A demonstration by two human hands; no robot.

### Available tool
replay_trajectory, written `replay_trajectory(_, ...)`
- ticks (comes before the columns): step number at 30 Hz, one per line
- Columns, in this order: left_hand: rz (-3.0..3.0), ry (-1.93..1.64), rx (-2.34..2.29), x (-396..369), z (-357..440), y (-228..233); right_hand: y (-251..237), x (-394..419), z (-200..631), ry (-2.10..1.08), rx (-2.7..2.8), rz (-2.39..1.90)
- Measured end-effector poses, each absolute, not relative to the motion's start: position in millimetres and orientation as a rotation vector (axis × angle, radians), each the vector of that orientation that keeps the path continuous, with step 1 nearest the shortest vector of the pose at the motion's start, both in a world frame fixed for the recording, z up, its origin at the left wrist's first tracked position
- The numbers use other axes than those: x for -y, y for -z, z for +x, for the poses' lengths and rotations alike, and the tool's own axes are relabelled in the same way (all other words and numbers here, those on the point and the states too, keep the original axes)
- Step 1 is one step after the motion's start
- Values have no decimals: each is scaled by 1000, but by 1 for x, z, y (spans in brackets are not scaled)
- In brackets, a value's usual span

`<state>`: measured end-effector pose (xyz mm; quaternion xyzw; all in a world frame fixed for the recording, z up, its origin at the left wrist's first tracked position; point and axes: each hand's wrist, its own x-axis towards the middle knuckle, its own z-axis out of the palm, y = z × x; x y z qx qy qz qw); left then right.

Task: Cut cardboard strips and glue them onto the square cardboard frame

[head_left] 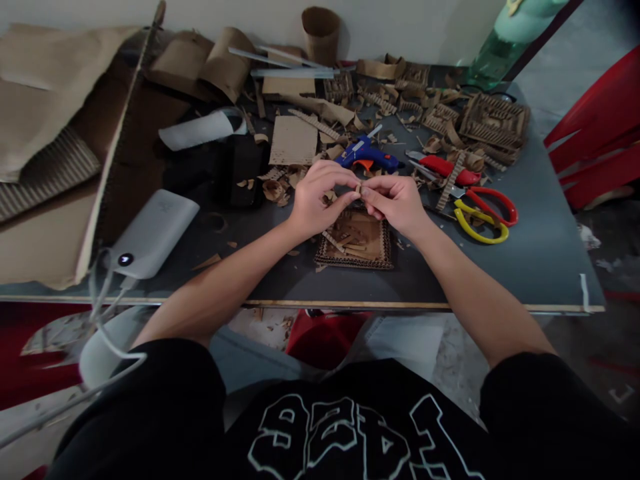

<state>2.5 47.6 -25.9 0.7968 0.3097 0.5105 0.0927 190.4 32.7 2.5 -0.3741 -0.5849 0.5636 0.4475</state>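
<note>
Fingertips of my left hand and my right hand meet over the table, pinching a small cardboard piece between them. Most of that piece is covered by the fingers. Just below them lies a square cardboard tray with corrugated walls and loose cardboard strips inside. Behind my hands rests a blue glue gun. To the right of my right hand are scissors with red and yellow handles and a red-handled tool, a corrugated strip lying across them.
A white power bank with a cable sits at left, near large cardboard sheets. Cardboard scraps, rolled cardboard and clear glue sticks crowd the back. A corrugated square and a green bottle stand back right.
</note>
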Motion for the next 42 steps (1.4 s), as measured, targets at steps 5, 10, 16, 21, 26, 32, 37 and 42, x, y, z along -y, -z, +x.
replay_trajectory(5, 2407, -1543, -873, -48, 2, 26, -3, -32, 191, -1412, 1434, -918)
replay_trajectory(10, 2502, -1610, -704, -51, -2, 25, -2, -33, 193, -1428, 1470, -866)
replay_trajectory(16, 2598, -1482, -797, -53, -6, 28, -2, -34, 195, -1448, 1500, -844)
replay_trajectory(21, 2689, -1372, -879, -53, -9, 31, -1, -33, 195, -1459, 1462, -888)
replay_trajectory(26, 2741, -1342, -872, -50, -10, 30, 2, -32, 193, -1414, 1420, -909)
replay_trajectory(32, 2709, -1297, -887, -50, -10, 29, 3, -30, 190, -1335, 1380, -991)
replay_trajectory(37, 2646, -1285, -933, -54, -11, 31, 3, -32, 188, -1318, 1368, -1019)
replay_trajectory(42, 2617, -1307, -931, -57, -11, 30, 6, -35, 190, -1325, 1423, -970)
